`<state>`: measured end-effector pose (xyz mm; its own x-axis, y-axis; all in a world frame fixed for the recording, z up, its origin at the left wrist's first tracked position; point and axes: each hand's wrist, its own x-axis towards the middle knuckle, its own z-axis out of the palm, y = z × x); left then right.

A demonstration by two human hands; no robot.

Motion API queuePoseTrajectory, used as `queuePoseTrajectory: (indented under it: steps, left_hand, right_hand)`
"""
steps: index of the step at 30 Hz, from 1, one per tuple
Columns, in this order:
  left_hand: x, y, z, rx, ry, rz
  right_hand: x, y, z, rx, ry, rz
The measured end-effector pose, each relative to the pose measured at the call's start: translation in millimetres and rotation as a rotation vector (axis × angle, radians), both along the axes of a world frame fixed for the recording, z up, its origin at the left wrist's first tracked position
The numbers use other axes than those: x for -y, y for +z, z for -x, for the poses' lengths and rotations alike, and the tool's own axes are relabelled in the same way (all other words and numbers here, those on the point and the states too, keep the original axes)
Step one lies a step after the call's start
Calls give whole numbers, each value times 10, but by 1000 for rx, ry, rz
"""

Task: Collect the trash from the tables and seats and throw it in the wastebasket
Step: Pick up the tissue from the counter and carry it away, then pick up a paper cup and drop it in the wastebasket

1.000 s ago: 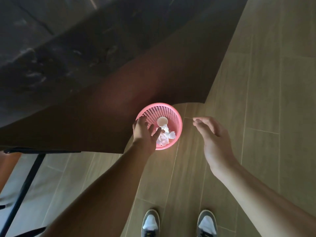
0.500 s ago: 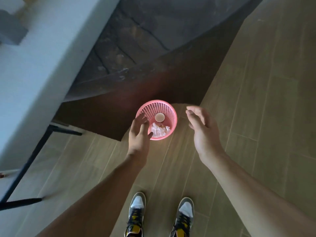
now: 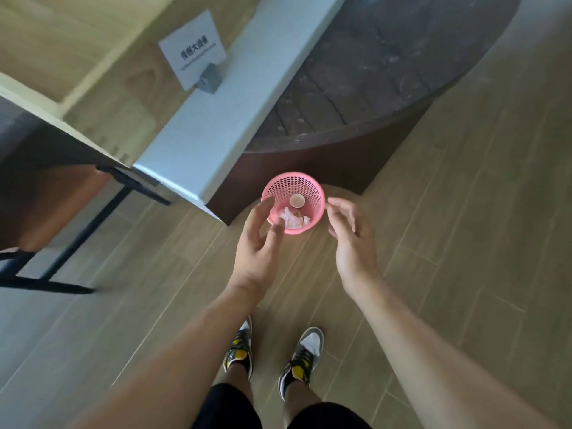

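Wastebasket (image 3: 297, 183) with trash (image 3: 292, 220), sign card (image 3: 192, 52), Chinese print blurred

One pink perforated wastebasket (image 3: 294, 182). Inside it: one round paper cup (image 3: 297, 200) and one heap of crumpled white paper (image 3: 292, 221), its pieces too tangled to count. Two hands: left hand (image 3: 257, 246) and right hand (image 3: 353, 243). Two shoes: left shoe (image 3: 240, 348) and right shoe (image 3: 305, 351). One long white counter (image 3: 216, 119), bearing one sign card (image 3: 193, 49) set in one grey holder (image 3: 211, 78).
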<state>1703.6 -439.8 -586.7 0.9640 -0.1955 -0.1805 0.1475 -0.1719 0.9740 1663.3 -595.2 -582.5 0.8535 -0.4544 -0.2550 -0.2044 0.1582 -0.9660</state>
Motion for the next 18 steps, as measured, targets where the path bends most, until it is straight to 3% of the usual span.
queuePoseTrajectory:
  steps: [11, 18]
  left_hand:
    - [-461, 625, 420, -56, 113, 55]
    - [-1526, 1011, 720, -54, 279, 58]
  right_hand:
    - [-572, 511, 176, 3, 124, 50]
    - [-1515, 973, 254, -12, 370, -1]
